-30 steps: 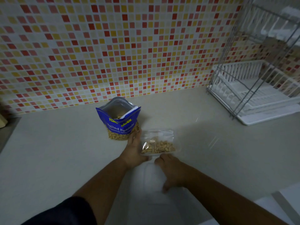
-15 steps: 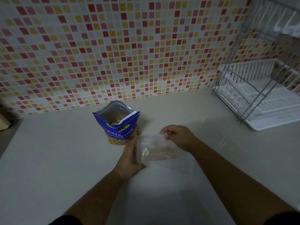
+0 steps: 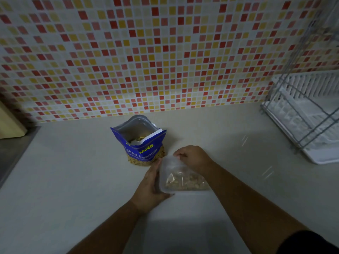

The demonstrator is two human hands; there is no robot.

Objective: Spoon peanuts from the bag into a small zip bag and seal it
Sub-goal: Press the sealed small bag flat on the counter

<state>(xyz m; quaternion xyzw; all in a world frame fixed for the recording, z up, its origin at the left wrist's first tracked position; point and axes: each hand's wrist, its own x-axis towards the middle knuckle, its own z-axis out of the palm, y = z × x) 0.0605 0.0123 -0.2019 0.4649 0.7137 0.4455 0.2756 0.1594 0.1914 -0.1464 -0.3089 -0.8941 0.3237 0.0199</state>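
Note:
A blue bag of salted peanuts (image 3: 141,143) stands open on the beige counter (image 3: 73,171), near the tiled wall. In front of it, to the right, is a small clear zip bag (image 3: 181,177) with peanuts in its lower half. My left hand (image 3: 149,187) holds the zip bag's left side, fingers wrapped under it. At the bag's top edge my right hand (image 3: 192,156) pinches the strip with curled fingers. No spoon is in view.
A white dish rack with a wire frame (image 3: 308,114) fills the right side of the counter. A steel surface (image 3: 12,149) and a pale wooden board (image 3: 9,121) lie at the far left. A mosaic tile wall (image 3: 146,52) backs the counter.
My right hand came up from the near edge of the zip bag to its top edge. The zip bag has been tilted up, and my left hand now cups its side.

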